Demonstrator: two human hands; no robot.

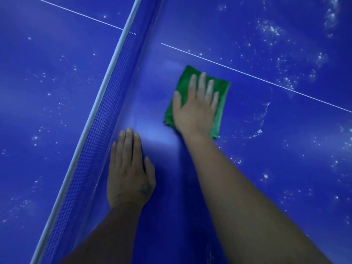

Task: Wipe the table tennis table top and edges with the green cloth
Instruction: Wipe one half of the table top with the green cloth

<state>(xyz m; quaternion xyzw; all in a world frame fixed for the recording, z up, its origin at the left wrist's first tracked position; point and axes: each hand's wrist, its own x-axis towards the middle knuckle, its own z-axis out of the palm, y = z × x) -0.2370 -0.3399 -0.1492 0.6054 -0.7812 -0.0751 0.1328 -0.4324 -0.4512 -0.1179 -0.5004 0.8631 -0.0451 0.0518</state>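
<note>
The green cloth lies folded into a rough rectangle, flat on the blue worktop. It sits a little way out from the net, just on the near side of the thin white line. No outer edge or corner of the worktop is in view.

The right hand rests on top of the cloth. Its fingers are straight and slightly spread, pressing down rather than curling round anything. Cloth shows beyond the fingertips, along the thumb side and as a strip on the little-finger side, so the hand covers the middle of it.

The left hand lies open and flat on the bare worktop beside the net, holding nothing and well apart from the cloth.

The cloth looks soft, light and limp, probably a fluffy sort that drags a little on the smooth surface. It likely needs no real grip, since a flat palm over its middle should carry it along. Pressing unevenly could let a fold bunch up or a corner trail out.

White specks dot much of the worktop on both sides of the net. Whether they are dust or droplets I cannot tell.
</note>
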